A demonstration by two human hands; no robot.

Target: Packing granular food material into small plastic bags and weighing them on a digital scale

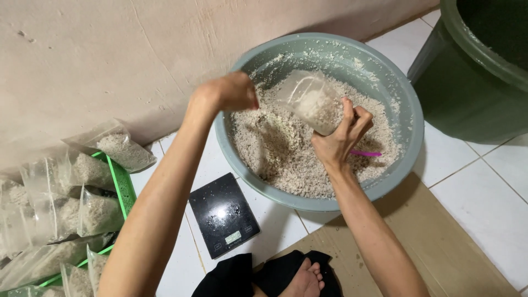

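Right hand (340, 142) clamps 1 clear bag (311, 102) over the grey basin (408, 99), mouth tilted up-left toward the nearer left hand (234, 91), closed into a fist, contents hidden.

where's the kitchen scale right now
In the head view the black kitchen scale lies on the white tiled floor, lower centre, just left of the grey basin, between the person's forearms.

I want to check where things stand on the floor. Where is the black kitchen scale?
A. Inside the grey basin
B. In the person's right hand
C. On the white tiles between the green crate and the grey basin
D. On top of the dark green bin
C: the black kitchen scale lies flat on the white tiles, with the green crate to one side and the grey basin to the other.
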